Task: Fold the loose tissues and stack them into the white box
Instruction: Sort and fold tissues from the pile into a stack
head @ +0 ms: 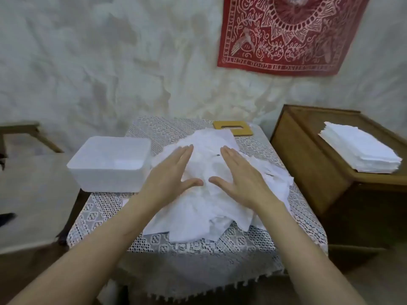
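Tissues lie in a messy pile in the middle of the frame, on the lacy table. The left hand and right hand are flat right over the pile, fingers straight, holding nothing. The white box sits just left of the pile, nearer the left hand. A red cloth at upper right says "the good fight".

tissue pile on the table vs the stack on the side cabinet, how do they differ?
The loose pile is crumpled and jumbled; the stack is flat with squared edges. The loose pile sits on the lace-covered table under the left hand and right hand, both flat; the stack sits untouched on the wooden cabinet. Both are white tissue.
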A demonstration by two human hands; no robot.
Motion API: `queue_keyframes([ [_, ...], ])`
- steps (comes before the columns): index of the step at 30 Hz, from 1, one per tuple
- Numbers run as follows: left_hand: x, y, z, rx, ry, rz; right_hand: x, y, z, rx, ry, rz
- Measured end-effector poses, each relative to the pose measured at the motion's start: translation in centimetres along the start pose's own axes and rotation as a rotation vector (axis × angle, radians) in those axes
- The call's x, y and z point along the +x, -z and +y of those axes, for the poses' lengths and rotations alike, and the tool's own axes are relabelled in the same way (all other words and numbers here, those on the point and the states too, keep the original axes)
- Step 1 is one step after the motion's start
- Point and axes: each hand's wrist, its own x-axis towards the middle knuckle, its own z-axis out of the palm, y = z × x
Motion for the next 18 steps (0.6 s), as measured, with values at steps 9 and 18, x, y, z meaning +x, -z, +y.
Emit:
queue_keyframes([
  [9, 0.7, -5.4, -2.6, -0.082, 0.073, -0.138, 0.8, -5.8, 2.7, -0.027, -0.052, -0.124],
  [18, 0.5, -5.3, -2.4, -0.055, 0.068, -0.127, 1.2, -5.0, 2.3, 0.041, -0.037, 0.013],
])
